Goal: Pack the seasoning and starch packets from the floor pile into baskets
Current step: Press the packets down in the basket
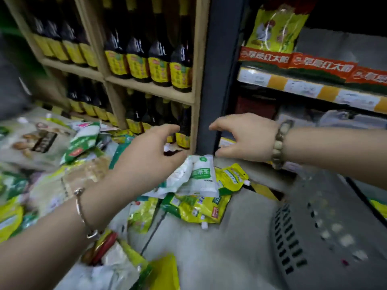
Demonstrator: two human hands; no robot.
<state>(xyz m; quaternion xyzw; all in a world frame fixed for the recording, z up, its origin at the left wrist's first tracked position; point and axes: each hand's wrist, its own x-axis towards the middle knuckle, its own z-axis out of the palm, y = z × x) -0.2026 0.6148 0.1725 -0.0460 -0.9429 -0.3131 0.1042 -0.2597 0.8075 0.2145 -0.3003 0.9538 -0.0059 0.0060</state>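
Left hand [146,155], right hand [245,141]: my fingers loosely spread, holding nothing, poised either side of the white packet [202,174], probably for a two-handed scoop. Packet: on the floor pile, atop yellow packets [196,208]. Basket [310,227]: just right, within reach for loading.

Dim aisle, light falling from overhead. Glare streaks on the dark bottles [159,49] left of the grey post [222,59], shiny highlights on the yellow packet [276,28] right of it. Top corner right of the post goes near black. Everything soft with motion blur, worst on the basket [291,243] below and right of the post. Shelf lines bow toward the edges, wide-angle distortion.
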